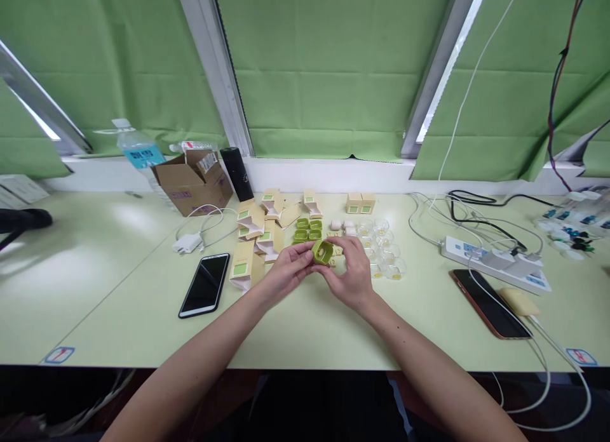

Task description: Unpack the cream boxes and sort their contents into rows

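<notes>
Between my two hands I hold a small green cup (323,253), its hollow side facing me. My left hand (291,265) grips it from the left, and my right hand (350,268) holds its right side with thumb and finger. Just beyond it, several matching green cups (300,235) stand in rows on the table. Small white pieces (336,225) lie right of these. Farther right sit several clear plastic cups (393,272) with yellow marks at the bottom. Open beige paper boxes (244,268) with green labels are grouped to the left.
Two closed beige boxes (361,203) stand at the back. A phone (204,285) and a white charger (187,242) lie left. On the right are a power strip (495,264), another phone (488,302) and loose cables. A cardboard box (193,181) and black cylinder (237,174) stand by the window.
</notes>
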Available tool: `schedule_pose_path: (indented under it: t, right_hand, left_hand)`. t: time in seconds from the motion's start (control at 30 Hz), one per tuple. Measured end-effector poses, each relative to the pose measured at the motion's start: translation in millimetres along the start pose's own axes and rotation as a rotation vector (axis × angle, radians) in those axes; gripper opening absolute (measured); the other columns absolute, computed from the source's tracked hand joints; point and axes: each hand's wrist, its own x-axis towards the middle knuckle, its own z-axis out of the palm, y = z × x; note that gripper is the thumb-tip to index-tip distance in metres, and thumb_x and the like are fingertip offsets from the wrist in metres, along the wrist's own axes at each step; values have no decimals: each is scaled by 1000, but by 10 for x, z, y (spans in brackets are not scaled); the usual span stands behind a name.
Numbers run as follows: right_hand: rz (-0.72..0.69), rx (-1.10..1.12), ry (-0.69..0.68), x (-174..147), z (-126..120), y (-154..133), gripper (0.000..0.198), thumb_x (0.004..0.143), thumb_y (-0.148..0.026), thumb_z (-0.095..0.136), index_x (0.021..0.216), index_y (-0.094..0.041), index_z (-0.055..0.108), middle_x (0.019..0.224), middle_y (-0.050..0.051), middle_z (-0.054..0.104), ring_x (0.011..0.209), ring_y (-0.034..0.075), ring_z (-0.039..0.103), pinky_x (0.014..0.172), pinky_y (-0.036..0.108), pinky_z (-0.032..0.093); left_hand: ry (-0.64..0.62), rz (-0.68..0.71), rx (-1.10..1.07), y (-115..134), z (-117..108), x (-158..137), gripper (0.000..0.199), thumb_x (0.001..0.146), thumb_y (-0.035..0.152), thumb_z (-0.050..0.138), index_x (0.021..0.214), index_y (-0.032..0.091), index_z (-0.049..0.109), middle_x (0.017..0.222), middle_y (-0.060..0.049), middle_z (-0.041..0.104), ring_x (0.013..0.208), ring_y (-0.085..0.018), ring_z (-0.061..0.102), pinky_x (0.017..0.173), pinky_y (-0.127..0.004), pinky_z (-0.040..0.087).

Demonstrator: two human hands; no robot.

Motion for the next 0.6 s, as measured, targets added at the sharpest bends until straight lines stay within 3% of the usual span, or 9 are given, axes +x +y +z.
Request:
schedule_pose_path:
  t: [0.13,0.23,0.43,0.6]
  right_hand:
    - [-46,0,46,46,-69,18,28,92,-19,63,117,-30,69,119,10,69,115,33,59,97,58,53]
    - [-76,-35,32,56,-80,74,28,90,-14,61,102,-34,76,117,8,67,117,33,55,98,60,51]
    - [-138,-78,-50,39,-49,91,30,88,-10,63,92,-36,78,116,7,65,118,33,50,96,57,51]
    - [-157,-92,-59,37,-38,81,25,90,-10,63,89,-32,76,110,8,65,115,31,49,95,53,51]
  left_hand:
    - [4,8,-26,17,-16,10,42,79,38,89,113,15,79,106,-13,77,89,-20,73,88,-37,62]
    - [-19,4,-5,18,-13,4,39,82,42,86,110,16,79,111,-13,75,89,-20,71,84,-38,63]
    - [-71,-35,34,-13,17,-24,32,87,46,80,98,16,77,86,-7,66,78,-17,63,77,-36,61]
    - [-99,-37,69,-6,68,-26,38,86,53,80,95,17,75,89,-6,65,82,-17,63,79,-34,58]
